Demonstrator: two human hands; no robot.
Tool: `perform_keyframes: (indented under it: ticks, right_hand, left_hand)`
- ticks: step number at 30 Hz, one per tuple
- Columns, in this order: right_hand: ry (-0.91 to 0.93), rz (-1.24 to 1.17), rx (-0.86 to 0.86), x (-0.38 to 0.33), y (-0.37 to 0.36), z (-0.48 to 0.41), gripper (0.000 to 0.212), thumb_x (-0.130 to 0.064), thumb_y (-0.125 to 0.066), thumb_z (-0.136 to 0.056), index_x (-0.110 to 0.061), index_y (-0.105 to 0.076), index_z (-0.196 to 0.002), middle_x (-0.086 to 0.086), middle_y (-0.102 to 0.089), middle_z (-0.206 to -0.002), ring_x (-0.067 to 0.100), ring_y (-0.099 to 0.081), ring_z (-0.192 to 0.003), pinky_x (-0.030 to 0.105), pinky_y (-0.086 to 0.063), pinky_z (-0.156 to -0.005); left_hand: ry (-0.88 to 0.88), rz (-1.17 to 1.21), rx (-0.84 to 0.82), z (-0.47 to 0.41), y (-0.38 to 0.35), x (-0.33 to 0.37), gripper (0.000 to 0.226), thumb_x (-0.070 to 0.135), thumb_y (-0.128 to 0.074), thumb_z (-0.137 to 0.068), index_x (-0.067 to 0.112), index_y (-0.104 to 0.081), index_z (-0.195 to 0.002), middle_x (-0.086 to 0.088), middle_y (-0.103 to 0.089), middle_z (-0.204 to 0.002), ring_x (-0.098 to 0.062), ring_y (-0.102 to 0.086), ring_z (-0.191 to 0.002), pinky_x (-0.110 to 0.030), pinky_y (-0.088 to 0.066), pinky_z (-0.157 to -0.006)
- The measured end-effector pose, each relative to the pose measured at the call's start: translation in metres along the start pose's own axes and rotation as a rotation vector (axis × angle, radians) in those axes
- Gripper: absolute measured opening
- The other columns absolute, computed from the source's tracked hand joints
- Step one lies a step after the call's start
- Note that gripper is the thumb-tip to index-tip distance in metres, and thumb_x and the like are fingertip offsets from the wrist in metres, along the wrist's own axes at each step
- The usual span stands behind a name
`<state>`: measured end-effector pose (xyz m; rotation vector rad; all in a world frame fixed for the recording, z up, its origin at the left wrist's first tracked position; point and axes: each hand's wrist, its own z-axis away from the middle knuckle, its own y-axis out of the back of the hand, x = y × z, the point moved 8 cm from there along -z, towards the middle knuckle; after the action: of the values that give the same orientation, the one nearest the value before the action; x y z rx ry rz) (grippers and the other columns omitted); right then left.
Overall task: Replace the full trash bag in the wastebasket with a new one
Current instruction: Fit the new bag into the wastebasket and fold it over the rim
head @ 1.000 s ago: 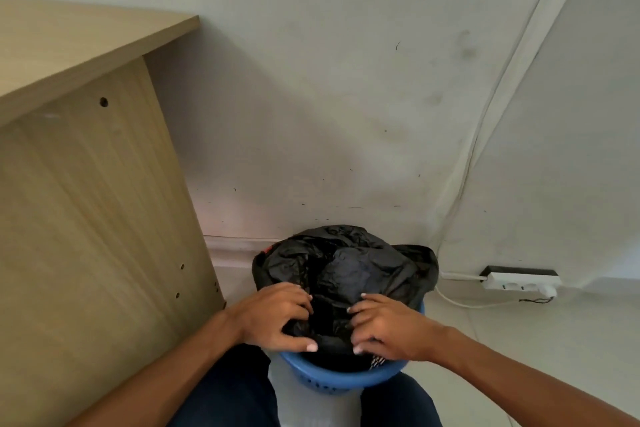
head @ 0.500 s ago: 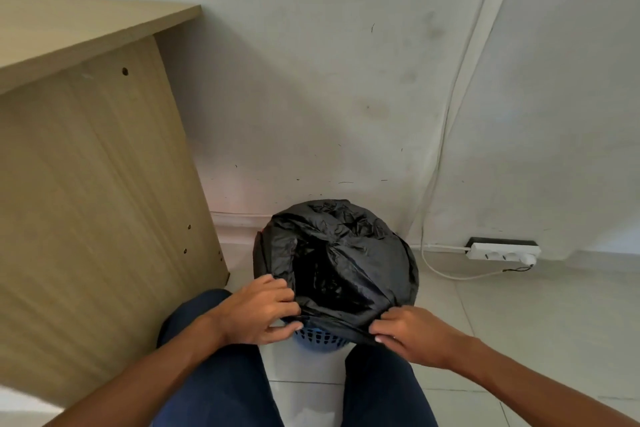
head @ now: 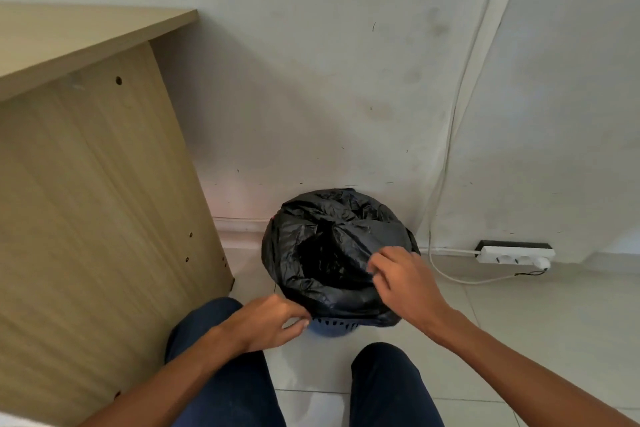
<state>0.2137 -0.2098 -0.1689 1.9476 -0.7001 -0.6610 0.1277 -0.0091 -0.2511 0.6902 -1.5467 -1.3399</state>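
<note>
Right hand (head: 403, 282): moved up the rim, pinching bag (head: 332, 218) taut
Left hand (head: 266, 321): pinching hem over basket (head: 332, 328)

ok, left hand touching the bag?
Touching. The head view shows the left hand pinching the near-left hem of the bag, with no gap, just above the basket rim.

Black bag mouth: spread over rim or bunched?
Spread open: black bag drapes over the blue wastebasket rim, dark hollow showing in the middle.
</note>
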Motion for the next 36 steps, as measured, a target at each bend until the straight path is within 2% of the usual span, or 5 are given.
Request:
perform_keyframes:
  ticks: [6,10,17,27,36]
  right_hand:
    - [-0.156,0.005,-0.434,0.021,-0.064,-0.026,0.044,-0.038,-0.04,-0.103,-0.034,-0.045,-0.147,0.002,-0.034,-0.16,0.031,-0.027,-0.149,0.053,-0.029,-0.116]
    - [-0.327,0.318,-0.709,0.064,-0.079,-0.004,0.054,-0.049,-0.022,-0.105,-0.024,-0.055,-0.141,0.001,-0.024,-0.164,0.025,-0.002,-0.154,0.059,0.002,-0.12]
    - [0.013,0.062,-0.285,0.022,-0.059,-0.052,0.026,-0.025,-0.047,-0.099,-0.014,-0.066,-0.115,0.007,-0.062,-0.129,0.033,-0.045,-0.135,0.047,-0.037,-0.111]
    - [-0.18,0.581,-1.097,0.083,-0.108,-0.028,0.059,-0.047,-0.027,-0.103,-0.02,-0.032,-0.155,0.009,-0.004,-0.167,0.031,0.013,-0.153,0.06,0.016,-0.117]
    - [0.083,0.168,-0.721,0.0,-0.127,-0.082,0.037,-0.03,-0.045,-0.099,-0.009,-0.058,-0.126,0.015,-0.059,-0.128,0.034,-0.052,-0.12,0.042,-0.042,-0.097]
  left_hand:
    - [0.159,0.096,0.557,-0.029,0.076,-0.01,0.03,0.04,-0.043,-0.102,0.024,-0.063,-0.088,0.013,-0.06,-0.08,-0.003,-0.051,-0.074,-0.024,-0.042,-0.064]
    - [0.414,-0.141,0.294,-0.055,0.06,-0.047,0.035,0.046,-0.046,-0.099,0.021,-0.069,-0.106,-0.001,-0.072,-0.097,-0.022,-0.066,-0.091,-0.034,-0.051,-0.071]
    - [0.107,-0.276,0.175,-0.126,0.055,-0.019,0.029,0.034,-0.05,-0.097,0.019,-0.066,-0.116,-0.006,-0.063,-0.118,-0.03,-0.057,-0.112,-0.041,-0.046,-0.087]
    - [0.628,-0.617,-0.418,-0.118,0.021,-0.112,0.088,0.052,-0.056,-0.094,0.021,-0.009,-0.16,-0.011,0.021,-0.165,-0.051,0.013,-0.148,-0.07,0.002,-0.116]
    - [0.127,-0.517,-0.071,-0.175,0.03,-0.027,0.036,0.016,-0.051,-0.096,0.008,-0.052,-0.131,-0.02,-0.046,-0.136,-0.04,-0.04,-0.126,-0.049,-0.034,-0.1]
